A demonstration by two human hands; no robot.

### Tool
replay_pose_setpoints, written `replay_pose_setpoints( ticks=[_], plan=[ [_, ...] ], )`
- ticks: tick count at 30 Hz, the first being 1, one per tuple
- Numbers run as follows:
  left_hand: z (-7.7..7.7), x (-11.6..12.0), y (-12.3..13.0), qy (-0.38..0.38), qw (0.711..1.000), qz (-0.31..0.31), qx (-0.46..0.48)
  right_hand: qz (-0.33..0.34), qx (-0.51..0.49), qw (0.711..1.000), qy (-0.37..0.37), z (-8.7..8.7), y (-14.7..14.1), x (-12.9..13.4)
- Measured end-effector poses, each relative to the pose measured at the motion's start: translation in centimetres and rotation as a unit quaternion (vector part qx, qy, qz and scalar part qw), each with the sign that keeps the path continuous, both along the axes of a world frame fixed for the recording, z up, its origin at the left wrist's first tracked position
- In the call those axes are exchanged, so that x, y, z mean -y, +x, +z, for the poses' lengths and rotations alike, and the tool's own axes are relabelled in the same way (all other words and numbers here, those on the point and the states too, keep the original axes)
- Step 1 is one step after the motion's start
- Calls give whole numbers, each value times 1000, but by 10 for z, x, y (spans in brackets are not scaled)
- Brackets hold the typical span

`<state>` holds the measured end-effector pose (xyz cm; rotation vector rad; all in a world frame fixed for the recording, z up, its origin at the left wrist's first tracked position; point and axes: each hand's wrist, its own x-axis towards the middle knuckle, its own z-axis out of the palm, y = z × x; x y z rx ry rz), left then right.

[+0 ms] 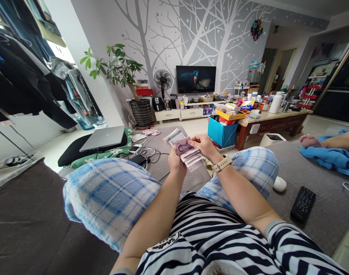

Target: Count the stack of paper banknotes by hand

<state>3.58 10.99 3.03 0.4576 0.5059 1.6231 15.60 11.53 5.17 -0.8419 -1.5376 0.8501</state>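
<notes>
A fanned stack of banknotes [188, 156] is held up in front of my lap, between both hands. My left hand [176, 159] is closed round the stack's left side, its thumb at the edge of a purple note. From the right, my right hand [203, 146] pinches the top purple note, thumb on its face. Greenish and pinkish notes [176, 137] stick out at the stack's upper left, and pale note ends spread toward the lower right. The undersides of the notes and some fingertips are hidden.
On the grey sofa lie a laptop [104, 138], tangled cables [151, 152], a white mouse [280, 184] and a black remote [303, 203]. Another person's bare foot [310, 140] rests at right. A cluttered table [266, 119] and blue box [221, 131] stand ahead.
</notes>
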Motion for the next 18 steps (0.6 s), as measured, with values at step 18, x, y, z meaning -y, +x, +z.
replay_pose_setpoints(
  ticks=[18],
  plan=[
    [2,5,0,-27,999,32,-18,15,-2,1000,-14,5,-1,5]
  ],
)
